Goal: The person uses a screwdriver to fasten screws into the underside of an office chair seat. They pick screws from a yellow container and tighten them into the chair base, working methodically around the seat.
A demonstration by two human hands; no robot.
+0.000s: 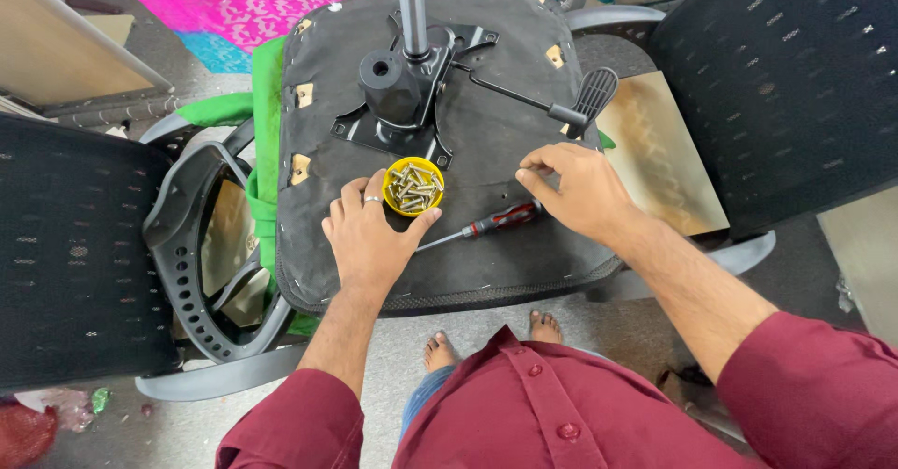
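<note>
Seat: your landmark, an upturned seat point(486, 142) of rough black fabric, square with rounded corners.
Cup: a small round yellow cup point(413, 187) of short metal screws sits mid-seat, just below the mount.
Left hand: your left hand point(371, 235) wraps the cup from below, fingers curled about its rim.
Right hand: your right hand point(575, 188) rests at the seat's right edge, fingers pinched together; whether they hold a screw is hidden.
Screwdriver: a red-and-black-handled screwdriver point(486, 223) lies on the seat between your hands, partly under your right.
Mount: a black metal mount point(398, 95) with a grey column and ribbed lever point(587, 95) crowds the seat's top.
Around: mesh chair backs point(65, 245) flank the seat.
</note>
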